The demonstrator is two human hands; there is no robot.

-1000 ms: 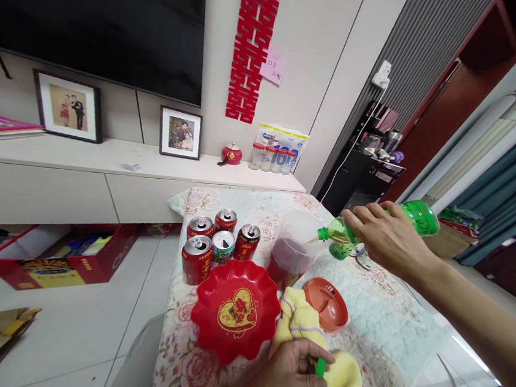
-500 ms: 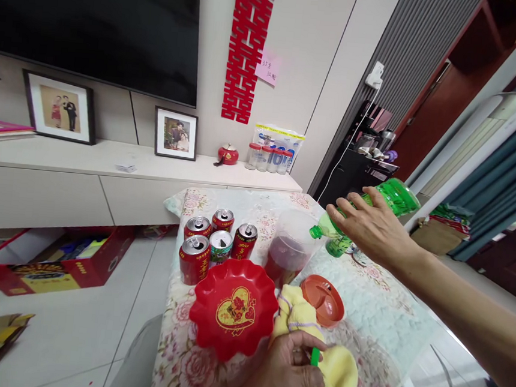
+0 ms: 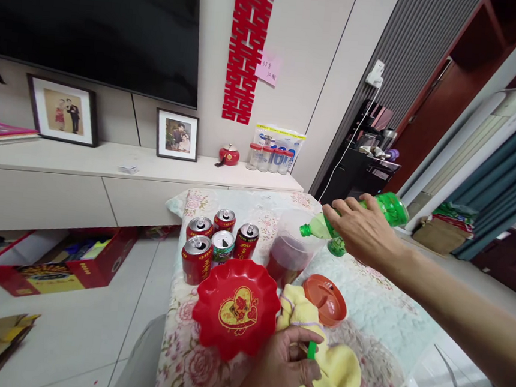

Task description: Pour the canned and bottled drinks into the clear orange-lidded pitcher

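Note:
My right hand [image 3: 357,226] grips a green plastic bottle [image 3: 392,209], tipped so its open mouth points left over the rim of a clear plastic pitcher [image 3: 297,228]. Dark reddish liquid fills the lower part of the pitcher. Between the fingers of my left hand [image 3: 286,361] is a small green bottle cap [image 3: 312,350], held above a yellow cloth [image 3: 336,381]. An orange-red lid [image 3: 326,300] lies beside the cloth. Left of it sits a red scalloped plate [image 3: 259,284] with a gold heart.
Several drink cans [image 3: 197,260] stand behind the plate on the floral tablecloth [image 3: 200,369]. A second green bottle [image 3: 337,247] is partly hidden behind my right hand. Glass jars [image 3: 264,159] and a red pot [image 3: 229,155] line the white cabinet. A red box [image 3: 93,269] is on the floor.
My right hand has moved slightly left and tilted the bottle nearer to level, bringing its mouth further over the pitcher. My left hand still holds the cap.

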